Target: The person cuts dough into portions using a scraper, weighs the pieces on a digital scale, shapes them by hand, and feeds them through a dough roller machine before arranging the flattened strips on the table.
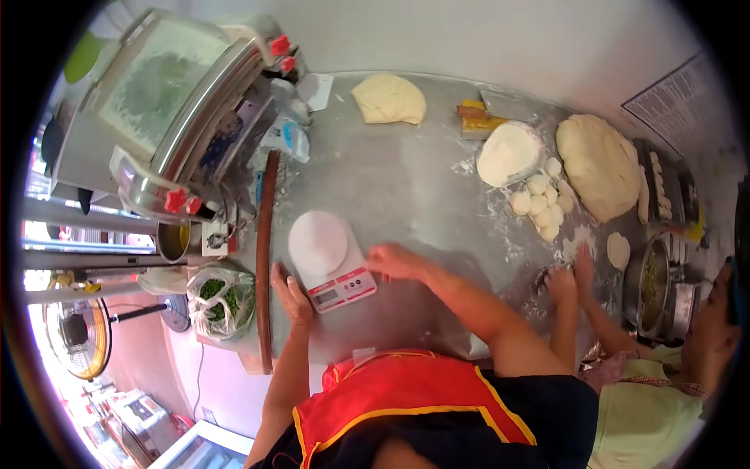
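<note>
Between the two hands, a white kitchen scale (334, 266) is set flat on the metal counter (391, 168), its round plate (318, 243) turned away from the body and its red-edged panel (344, 289) turned toward the red apron (414, 391). Its long axis is slanted slightly, from the plate at far left to the panel at near right. The left hand (292, 297) is held open at the scale's near left corner, fingers stretched forward and thumb raised; nothing is seen gripped. The right hand (393, 262) is brought in from the right, forearm angled across the counter, its fingers curled narrowly at the scale's right edge; whether contact is made or anything is pinched cannot be told. Just left of the left hand, travel is bounded by a long brown strip (267, 266). Beyond the scale, open metal is left up to a dough piece (389, 99). Right of the right hand, more room is given before the dough balls (539, 202) and a co-worker's hands (560, 284).
</note>
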`<control>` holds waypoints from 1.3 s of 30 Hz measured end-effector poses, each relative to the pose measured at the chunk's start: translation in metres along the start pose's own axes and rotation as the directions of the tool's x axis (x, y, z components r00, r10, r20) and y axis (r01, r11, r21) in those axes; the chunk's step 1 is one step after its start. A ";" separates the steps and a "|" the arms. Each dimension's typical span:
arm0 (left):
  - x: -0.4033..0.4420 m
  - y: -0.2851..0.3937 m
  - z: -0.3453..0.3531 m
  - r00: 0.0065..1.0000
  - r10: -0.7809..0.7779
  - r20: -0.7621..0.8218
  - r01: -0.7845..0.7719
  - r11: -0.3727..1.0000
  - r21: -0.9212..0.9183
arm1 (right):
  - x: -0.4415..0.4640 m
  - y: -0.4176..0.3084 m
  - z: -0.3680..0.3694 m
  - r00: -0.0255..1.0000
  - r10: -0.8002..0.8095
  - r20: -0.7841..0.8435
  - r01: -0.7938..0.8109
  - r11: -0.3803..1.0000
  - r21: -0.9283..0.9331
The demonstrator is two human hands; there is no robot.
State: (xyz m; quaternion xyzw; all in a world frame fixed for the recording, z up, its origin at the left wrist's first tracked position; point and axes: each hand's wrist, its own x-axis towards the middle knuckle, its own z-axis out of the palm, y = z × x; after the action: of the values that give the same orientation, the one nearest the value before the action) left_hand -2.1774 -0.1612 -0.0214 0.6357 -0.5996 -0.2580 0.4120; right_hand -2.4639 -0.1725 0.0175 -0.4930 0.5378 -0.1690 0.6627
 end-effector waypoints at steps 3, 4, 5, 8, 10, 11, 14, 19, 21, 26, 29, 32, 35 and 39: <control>-0.001 0.008 0.004 1.000 -0.014 0.003 0.014 0.996 0.091 | 0.027 0.016 -0.081 0.916 -0.095 -0.390 0.212 0.939 0.270; -0.001 0.012 0.004 1.000 -0.023 0.005 0.022 0.991 0.129 | 0.035 0.021 -0.115 0.780 -0.077 -0.621 0.297 0.919 0.258; -0.001 0.012 0.004 1.000 -0.016 0.006 0.015 0.991 0.131 | 0.032 0.007 -0.153 0.663 0.009 -0.748 0.179 0.969 0.170; -0.001 0.015 0.006 1.000 0.005 0.005 -0.006 0.989 0.145 | 0.030 -0.016 -0.239 0.395 -0.008 -0.919 0.022 1.000 0.001; 0.000 0.020 0.007 0.999 0.046 0.015 -0.048 0.983 0.175 | 0.045 -0.016 -0.271 0.225 -0.311 -0.923 -0.219 0.907 -0.359; 0.001 0.020 0.007 0.998 0.067 0.021 -0.070 0.979 0.190 | 0.052 -0.014 -0.282 0.167 -0.467 -0.868 -0.353 0.794 -0.495; 0.001 0.016 0.008 0.997 0.068 0.036 -0.075 0.967 0.244 | 0.055 -0.021 -0.304 0.462 -0.373 -0.805 -0.513 0.628 -0.586; 0.004 0.022 0.008 0.996 0.037 0.080 -0.057 0.963 0.263 | 0.072 -0.003 -0.359 0.590 -0.339 -0.733 -0.564 0.476 -0.674; 0.004 0.022 0.008 0.996 0.030 0.087 -0.052 0.964 0.260 | 0.062 -0.009 -0.379 0.518 -0.368 -0.772 -0.587 0.503 -0.634; 0.007 0.023 0.008 0.994 0.038 0.103 -0.063 0.967 0.248 | 0.043 0.009 -0.425 0.307 -0.319 -0.897 -0.763 0.481 -0.432; 0.006 0.022 0.007 0.995 0.027 0.100 -0.054 0.962 0.268 | 0.052 0.007 -0.422 0.631 -0.521 -0.575 -0.490 0.308 -0.816; 0.007 0.030 0.006 0.992 0.015 0.122 -0.048 0.963 0.267 | 0.051 -0.011 -0.412 0.855 -0.100 -0.508 -0.417 0.448 -0.791; 0.009 0.032 0.006 0.993 -0.004 0.115 -0.024 0.970 0.241 | 0.054 -0.019 -0.406 0.820 -0.132 -0.556 -0.485 0.354 -0.800; 0.005 0.021 0.004 0.994 0.008 0.108 -0.035 0.968 0.248 | 0.059 -0.013 -0.419 0.874 -0.173 -0.455 -0.373 0.362 -0.854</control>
State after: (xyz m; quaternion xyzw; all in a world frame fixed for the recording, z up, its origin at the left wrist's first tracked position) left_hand -2.1914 -0.1661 -0.0056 0.6614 -0.6553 -0.2093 0.2990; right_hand -2.8071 -0.4209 0.0235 -0.6853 0.7115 0.0907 0.1259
